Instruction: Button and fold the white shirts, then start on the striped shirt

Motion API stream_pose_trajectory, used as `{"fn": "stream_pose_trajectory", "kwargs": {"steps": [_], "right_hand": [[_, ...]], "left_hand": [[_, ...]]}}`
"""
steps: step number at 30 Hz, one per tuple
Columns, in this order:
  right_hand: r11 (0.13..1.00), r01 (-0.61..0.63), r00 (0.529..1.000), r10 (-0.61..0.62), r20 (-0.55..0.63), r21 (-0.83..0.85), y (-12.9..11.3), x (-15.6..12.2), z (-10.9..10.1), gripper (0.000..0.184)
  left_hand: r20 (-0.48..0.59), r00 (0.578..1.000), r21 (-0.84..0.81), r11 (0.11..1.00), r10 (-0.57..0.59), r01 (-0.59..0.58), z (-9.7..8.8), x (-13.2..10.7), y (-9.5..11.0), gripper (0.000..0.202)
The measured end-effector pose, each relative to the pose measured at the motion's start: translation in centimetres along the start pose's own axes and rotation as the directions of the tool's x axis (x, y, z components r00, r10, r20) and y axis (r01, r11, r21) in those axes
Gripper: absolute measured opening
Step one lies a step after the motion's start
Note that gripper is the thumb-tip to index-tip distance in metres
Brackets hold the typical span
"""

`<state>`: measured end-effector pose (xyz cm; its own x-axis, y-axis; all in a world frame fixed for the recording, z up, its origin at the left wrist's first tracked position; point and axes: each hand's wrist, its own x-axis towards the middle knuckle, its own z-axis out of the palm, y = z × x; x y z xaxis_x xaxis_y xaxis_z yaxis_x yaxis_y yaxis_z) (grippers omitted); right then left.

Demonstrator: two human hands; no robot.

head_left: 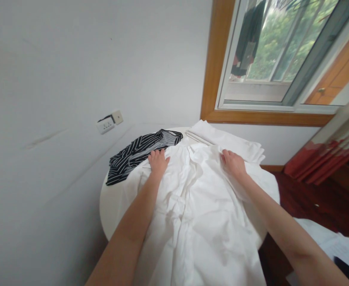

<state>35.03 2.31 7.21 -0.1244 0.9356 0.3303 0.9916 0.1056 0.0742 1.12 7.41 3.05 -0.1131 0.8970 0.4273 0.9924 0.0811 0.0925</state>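
Note:
A white garment, its front opening running down the middle, lies spread over a round white table and hangs past the near edge. My left hand rests on its upper left corner, fingers spread flat on the cloth. At the upper right corner, my right hand lies on the fabric with its fingers stretched forward. Beyond the left hand is a black-and-white striped garment, loosely folded. Folded white cloth sits at the far right of the table, just past my right hand.
A white wall with a power socket borders the table on the left and behind. A wood-framed window stands at back right. Red-and-cream curtain hangs at right. More white cloth lies at lower right.

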Motion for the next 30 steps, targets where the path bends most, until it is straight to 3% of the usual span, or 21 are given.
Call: {"fn": "stream_pose_trajectory", "kwargs": {"steps": [4,7,9,13,16,18,21,23,25,30], "right_hand": [[0.966,0.257,0.966,-0.256,0.035,-0.011,1.6,3.3,-4.2,0.037],[0.937,0.335,0.940,-0.340,0.037,0.094,2.8,6.5,-6.1,0.036],[0.926,0.336,0.938,-0.346,0.029,0.170,3.3,8.3,-6.1,0.037],[0.944,0.311,0.949,-0.314,0.012,0.113,2.2,9.8,-3.7,0.034],[0.955,0.297,0.955,-0.297,-0.018,0.005,-0.9,8.7,-1.1,0.036],[0.958,0.283,0.958,-0.281,-0.059,0.042,-3.9,7.4,0.3,0.035],[0.956,0.267,0.963,-0.270,0.012,0.124,-8.1,5.1,2.6,0.033],[0.967,0.144,0.968,-0.182,0.175,0.208,-9.6,3.8,4.2,0.045],[0.956,0.085,0.967,-0.147,0.207,0.282,-9.8,2.8,6.0,0.054],[0.854,0.160,0.981,-0.192,0.014,0.495,-6.3,2.3,8.8,0.053]], "left_hand": [[0.005,1.000,-0.036,0.999,-0.004,0.004,-0.1,0.0,-0.1,0.048],[-0.012,0.999,-0.037,0.999,-0.040,0.039,-0.2,-0.3,0.0,0.050],[-0.031,0.997,-0.038,0.997,-0.073,0.071,-0.4,-0.5,0.1,0.050],[-0.075,0.991,-0.065,0.992,-0.114,0.109,-0.3,-0.9,0.3,0.049],[-0.121,0.986,-0.082,0.991,-0.117,0.107,0.2,-0.8,0.2,0.046],[-0.146,0.983,-0.079,0.992,-0.109,0.098,0.7,-0.7,0.2,0.047],[-0.150,0.986,-0.075,0.995,-0.071,0.060,1.5,-0.5,0.1,0.049],[-0.139,0.988,-0.077,0.996,-0.062,0.052,1.8,-0.5,0.0,0.050],[-0.118,0.990,-0.077,0.995,-0.076,0.067,1.9,-0.6,0.0,0.051],[-0.076,0.992,-0.081,0.993,-0.097,0.091,1.9,-0.6,-0.1,0.053]]}}
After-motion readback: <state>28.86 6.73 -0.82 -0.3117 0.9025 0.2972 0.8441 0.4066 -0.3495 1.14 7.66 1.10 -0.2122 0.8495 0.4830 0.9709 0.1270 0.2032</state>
